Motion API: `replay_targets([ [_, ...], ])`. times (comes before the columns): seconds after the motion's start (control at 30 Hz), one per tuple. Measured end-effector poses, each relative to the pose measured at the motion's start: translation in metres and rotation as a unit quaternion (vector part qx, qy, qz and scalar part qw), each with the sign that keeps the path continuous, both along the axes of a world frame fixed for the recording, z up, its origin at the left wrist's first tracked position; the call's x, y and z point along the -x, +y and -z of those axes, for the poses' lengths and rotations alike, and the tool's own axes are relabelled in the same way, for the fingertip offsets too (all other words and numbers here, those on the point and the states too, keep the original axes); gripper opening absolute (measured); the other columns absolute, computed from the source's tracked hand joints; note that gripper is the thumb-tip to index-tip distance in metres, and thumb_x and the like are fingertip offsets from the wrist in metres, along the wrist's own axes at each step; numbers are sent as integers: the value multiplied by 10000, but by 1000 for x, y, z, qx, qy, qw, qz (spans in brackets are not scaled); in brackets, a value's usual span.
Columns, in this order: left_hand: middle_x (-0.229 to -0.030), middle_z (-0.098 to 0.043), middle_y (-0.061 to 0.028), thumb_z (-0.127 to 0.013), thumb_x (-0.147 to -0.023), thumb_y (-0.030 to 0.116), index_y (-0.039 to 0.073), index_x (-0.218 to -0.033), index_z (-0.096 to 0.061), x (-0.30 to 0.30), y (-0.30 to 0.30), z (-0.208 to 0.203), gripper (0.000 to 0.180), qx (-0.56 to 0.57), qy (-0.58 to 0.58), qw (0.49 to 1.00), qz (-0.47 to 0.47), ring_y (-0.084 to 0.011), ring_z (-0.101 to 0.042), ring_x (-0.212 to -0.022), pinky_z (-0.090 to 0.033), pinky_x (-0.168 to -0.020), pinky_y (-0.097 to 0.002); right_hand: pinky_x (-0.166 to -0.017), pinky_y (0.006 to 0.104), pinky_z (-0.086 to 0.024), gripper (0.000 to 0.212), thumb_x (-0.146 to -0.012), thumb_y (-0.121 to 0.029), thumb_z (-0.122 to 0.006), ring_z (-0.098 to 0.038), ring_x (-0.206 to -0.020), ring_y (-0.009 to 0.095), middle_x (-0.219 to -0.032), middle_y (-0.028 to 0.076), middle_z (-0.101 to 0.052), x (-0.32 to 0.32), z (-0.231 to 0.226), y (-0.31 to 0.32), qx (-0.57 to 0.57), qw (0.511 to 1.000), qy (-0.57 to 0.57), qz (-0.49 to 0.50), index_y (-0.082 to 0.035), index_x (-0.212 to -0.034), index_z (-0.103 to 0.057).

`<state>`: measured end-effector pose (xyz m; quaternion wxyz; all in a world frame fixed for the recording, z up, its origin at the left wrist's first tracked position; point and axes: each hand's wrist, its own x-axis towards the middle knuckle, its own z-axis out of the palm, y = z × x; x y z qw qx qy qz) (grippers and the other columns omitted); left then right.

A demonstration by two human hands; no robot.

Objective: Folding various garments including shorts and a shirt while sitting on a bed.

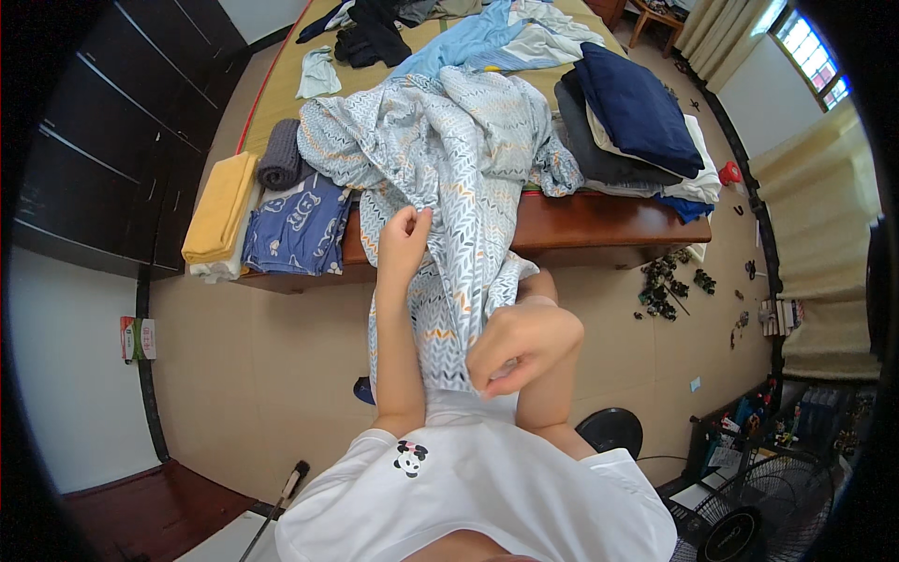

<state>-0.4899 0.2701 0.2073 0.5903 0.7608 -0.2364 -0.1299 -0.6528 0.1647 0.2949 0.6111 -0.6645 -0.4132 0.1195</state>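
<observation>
A large white cloth (478,159) with a grey and orange leaf pattern, which looks like bedding, lies bunched on the bed's near end. It hangs over the wooden edge down to my lap. My left hand (405,242) is closed, pinching a fold of the cloth near the bed's edge. Lower and nearer to me, my right hand (526,345) is closed in a loose fist on the cloth's near edge. Its fingertips are partly hidden behind the hand.
Left of the cloth sit a folded yellow towel (221,208), a folded blue bear-print cloth (298,227) and a rolled grey knit (279,155). A folded dark-blue stack (639,108) stands right. Loose clothes (506,37) lie behind. A fan (768,506) stands lower right.
</observation>
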Motion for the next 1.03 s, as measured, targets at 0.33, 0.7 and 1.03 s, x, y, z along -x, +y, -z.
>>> replay_targets([
  [0.33, -477, -349, 16, -598, -717, 78, 41, -552, -408, 44, 22, -73, 254, 108, -125, 969, 186, -49, -316, -438, -250, -407, -237, -434, 242, -289, 309, -837, -251, -547, -343, -501, 55, -511, 14, -410, -2, 8, 5, 25, 837, 136, 529, 8, -668, -546],
  [0.7, -518, -531, -66, -597, -736, 201, 17, -637, -582, 54, 47, -94, 210, -34, -44, 881, 470, -165, -520, -467, -388, -457, -266, -447, 233, -273, 295, -857, -216, -527, -334, -544, 29, -558, -51, -408, -11, 17, 14, -37, 843, 181, 506, 18, -678, -542],
  [1.03, -511, -492, -55, -440, -881, 400, 18, -686, -595, 11, 36, -49, 455, -42, 63, 993, 85, -124, -457, -445, -368, -450, -257, -473, 184, -252, 213, -840, -186, -557, -318, -559, 5, -590, -89, -391, -5, 22, 8, -103, 827, 190, 519, -15, -713, -562],
])
